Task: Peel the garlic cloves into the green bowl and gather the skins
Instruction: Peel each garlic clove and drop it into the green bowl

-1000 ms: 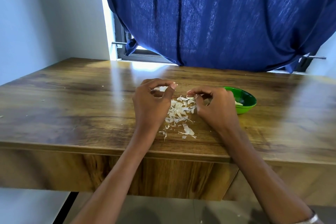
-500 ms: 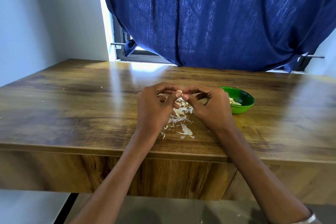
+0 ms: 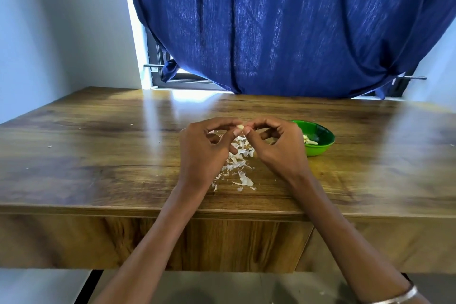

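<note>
Garlic clove (image 3: 239, 127): small pale piece held above the table, pinched between the two hands where their fingertips meet.
Left hand (image 3: 204, 148): fingers curled, thumb and forefinger pinching the clove's left end.
Right hand (image 3: 276, 145): fingers curled, pinching the clove's right end (a metal bangle (image 3: 394, 297) shows at the wrist).
Skins (image 3: 238, 163): loose white flakes scattered on the table below and between the hands, some trailing toward the near edge.
Green bowl (image 3: 320, 149): just right of the right hand, holding a few pale peeled cloves; its left rim is hidden by the hand.
Table (image 3: 98, 155): glossy wood-grain top, near edge running across the view.
Room: blue curtain (image 3: 283, 27) over a window behind; pale wall at left.
Hard to make out: how much skin remains on the clove.
Open room: broad bare tabletop left of the hands and right of the bowl.
</note>
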`<state>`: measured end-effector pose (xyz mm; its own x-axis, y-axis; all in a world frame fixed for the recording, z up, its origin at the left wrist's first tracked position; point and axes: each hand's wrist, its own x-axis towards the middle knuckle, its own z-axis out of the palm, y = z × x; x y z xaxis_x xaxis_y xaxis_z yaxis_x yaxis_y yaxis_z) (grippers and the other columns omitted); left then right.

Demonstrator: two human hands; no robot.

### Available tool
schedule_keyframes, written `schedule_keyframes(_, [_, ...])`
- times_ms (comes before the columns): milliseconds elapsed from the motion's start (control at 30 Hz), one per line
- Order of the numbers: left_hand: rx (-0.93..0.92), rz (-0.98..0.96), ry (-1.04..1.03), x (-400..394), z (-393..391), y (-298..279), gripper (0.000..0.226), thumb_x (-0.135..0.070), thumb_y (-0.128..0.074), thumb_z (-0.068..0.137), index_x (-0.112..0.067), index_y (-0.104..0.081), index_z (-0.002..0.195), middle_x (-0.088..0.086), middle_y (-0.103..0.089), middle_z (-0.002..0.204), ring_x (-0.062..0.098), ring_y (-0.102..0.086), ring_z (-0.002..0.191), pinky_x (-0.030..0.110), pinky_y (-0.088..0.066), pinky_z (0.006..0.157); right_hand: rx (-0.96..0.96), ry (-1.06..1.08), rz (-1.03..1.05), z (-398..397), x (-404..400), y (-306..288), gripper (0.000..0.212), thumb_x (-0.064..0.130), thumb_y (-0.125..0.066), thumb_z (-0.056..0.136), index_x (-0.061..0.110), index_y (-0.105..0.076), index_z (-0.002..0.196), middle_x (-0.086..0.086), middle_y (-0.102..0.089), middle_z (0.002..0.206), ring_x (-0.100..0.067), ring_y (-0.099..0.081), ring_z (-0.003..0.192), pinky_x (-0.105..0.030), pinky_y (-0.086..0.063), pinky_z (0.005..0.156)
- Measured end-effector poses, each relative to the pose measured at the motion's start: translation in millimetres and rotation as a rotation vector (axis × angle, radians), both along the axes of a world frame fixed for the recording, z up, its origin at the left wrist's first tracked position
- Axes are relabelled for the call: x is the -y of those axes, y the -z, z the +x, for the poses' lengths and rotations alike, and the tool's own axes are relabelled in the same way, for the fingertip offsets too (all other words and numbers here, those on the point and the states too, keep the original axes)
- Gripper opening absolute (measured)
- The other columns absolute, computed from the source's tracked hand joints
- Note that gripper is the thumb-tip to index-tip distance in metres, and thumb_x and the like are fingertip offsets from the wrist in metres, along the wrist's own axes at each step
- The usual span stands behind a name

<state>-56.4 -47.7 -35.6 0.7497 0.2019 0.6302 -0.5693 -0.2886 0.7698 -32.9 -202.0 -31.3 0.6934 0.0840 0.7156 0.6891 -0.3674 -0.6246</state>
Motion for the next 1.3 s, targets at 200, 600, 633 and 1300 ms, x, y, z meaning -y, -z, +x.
schedule_keyframes(200, [-0.013,0.024,0.006,2,0,0,0.022,-0.011,-0.076,0.089,-0.018,-0.078,0.110,-0.007,-0.078,0.094,0.011,-0.070,0.052,0.017,-0.048,0.043,0.027,0.072,-0.047,-4,20,-4,0.022,0.018,-0.073,0.090,0.039,-0.065,0.087,0.021,-0.069,0.085,0.000,-0.066,0.076,-0.010,-0.050,0.065])
schedule_keyframes(600, [0.020,0.177,-0.145,-1,6,5,0.021,-0.003,-0.071,0.091,-0.020,-0.078,0.101,-0.019,-0.071,0.076,0.002,-0.070,0.063,0.023,-0.056,0.061,-0.115,0.559,-0.642,18,111,-51,0.009,0.046,-0.073,0.083,0.038,-0.075,0.080,0.022,-0.064,0.072,-0.010,-0.066,0.078,-0.034,-0.054,0.074])
schedule_keyframes(633, [0.018,0.181,-0.155,-1,7,6,0.025,-0.001,-0.068,0.091,-0.019,-0.077,0.107,-0.016,-0.071,0.078,0.003,-0.070,0.065,0.023,-0.057,0.063,-0.148,0.555,-0.692,21,113,-55,0.010,0.046,-0.074,0.083,0.037,-0.075,0.080,0.022,-0.062,0.071,-0.011,-0.065,0.080,-0.033,-0.052,0.074])
schedule_keyframes(1300, [-0.055,0.082,-0.366,-3,8,3,0.029,0.005,-0.050,0.096,-0.004,-0.075,0.107,0.006,-0.076,0.093,0.019,-0.068,0.074,0.028,-0.050,0.067,-0.137,0.316,-0.375,5,117,-61,0.026,0.007,-0.068,0.093,0.030,-0.077,0.101,0.023,-0.073,0.093,0.010,-0.067,0.091,-0.015,-0.054,0.085])
